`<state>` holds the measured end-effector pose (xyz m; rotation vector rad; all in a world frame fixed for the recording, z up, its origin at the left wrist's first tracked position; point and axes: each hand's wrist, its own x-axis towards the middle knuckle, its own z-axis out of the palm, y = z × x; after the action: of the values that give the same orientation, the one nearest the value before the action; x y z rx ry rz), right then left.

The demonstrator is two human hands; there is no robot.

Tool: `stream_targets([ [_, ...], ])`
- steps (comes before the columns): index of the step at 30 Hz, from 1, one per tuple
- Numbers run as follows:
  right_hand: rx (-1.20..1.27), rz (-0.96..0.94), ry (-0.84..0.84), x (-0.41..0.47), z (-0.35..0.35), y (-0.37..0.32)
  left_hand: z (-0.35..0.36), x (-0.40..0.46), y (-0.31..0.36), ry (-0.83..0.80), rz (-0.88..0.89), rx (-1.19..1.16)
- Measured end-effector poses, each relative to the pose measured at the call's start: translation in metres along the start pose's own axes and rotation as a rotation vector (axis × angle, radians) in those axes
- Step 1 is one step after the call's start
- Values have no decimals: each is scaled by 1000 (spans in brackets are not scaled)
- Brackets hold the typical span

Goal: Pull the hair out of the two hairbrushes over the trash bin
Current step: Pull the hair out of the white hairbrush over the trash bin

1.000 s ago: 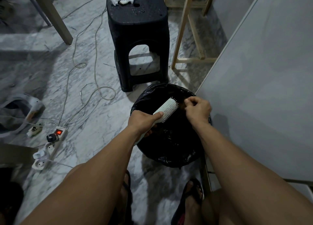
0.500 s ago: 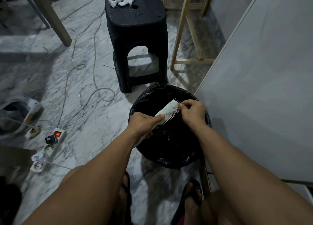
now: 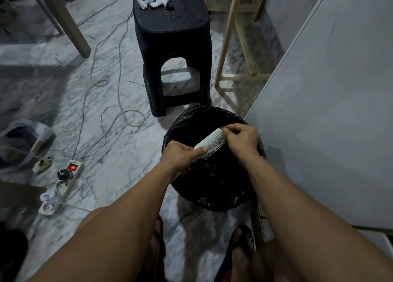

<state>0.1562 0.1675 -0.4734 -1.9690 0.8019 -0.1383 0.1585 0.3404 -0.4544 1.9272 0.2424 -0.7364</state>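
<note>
While gripped by its handle in the left hand (image 3: pixel 181 156), thumb laid flat along the white plastic back: ridged hairbrush (image 3: pixel 210 144), pins down-right, right of frame centre, above round trash bin (image 3: pixel 214 193) with crinkled black liner. Right hand (image 3: pixel 241 140) curled, fingertips pinching at the brush's far tip. Behind, upper centre: textured black plastic stool (image 3: pixel 172 33).

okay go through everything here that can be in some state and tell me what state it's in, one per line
Hairbrush: held over the bin, bristles toward the right hand.
Left hand: grips the brush handle.
Right hand: fingers pinched at the bristles near the brush tip.
Trash bin: open, lined with a black bag.
Power strip: switch lit red.
</note>
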Motion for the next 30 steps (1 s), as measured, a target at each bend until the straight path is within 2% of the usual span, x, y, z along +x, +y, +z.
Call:
stream_targets([
  [4, 211, 234, 118, 10, -5, 3, -3, 1, 0, 24, -39, -77],
  [8, -45, 221, 137, 8, -15, 7, -4, 4, 4, 38, -105, -168],
  [12, -319, 207, 65, 2, -21, 16, -9, 3, 8, 50, -170, -259],
  [16, -414, 275, 55, 4, -20, 22, -18, 4, 8, 71, -217, -296],
  [19, -540, 287, -82, -2, -18, 25, -22, 6, 7, 41, -252, -342],
  [21, -576, 266, -239, -8, -16, 21, -20, 6, 6, 20, -255, -334],
  [24, -521, 139, -355, -12, -12, 4, -17, 5, 7, 4, -251, -324],
  [27, -350, 18, -265, -16, -9, -16, -13, 4, 8, -2, -248, -330],
  [30, -101, 45, -270, -24, -3, -26, -8, 5, 8, -16, -242, -345],
])
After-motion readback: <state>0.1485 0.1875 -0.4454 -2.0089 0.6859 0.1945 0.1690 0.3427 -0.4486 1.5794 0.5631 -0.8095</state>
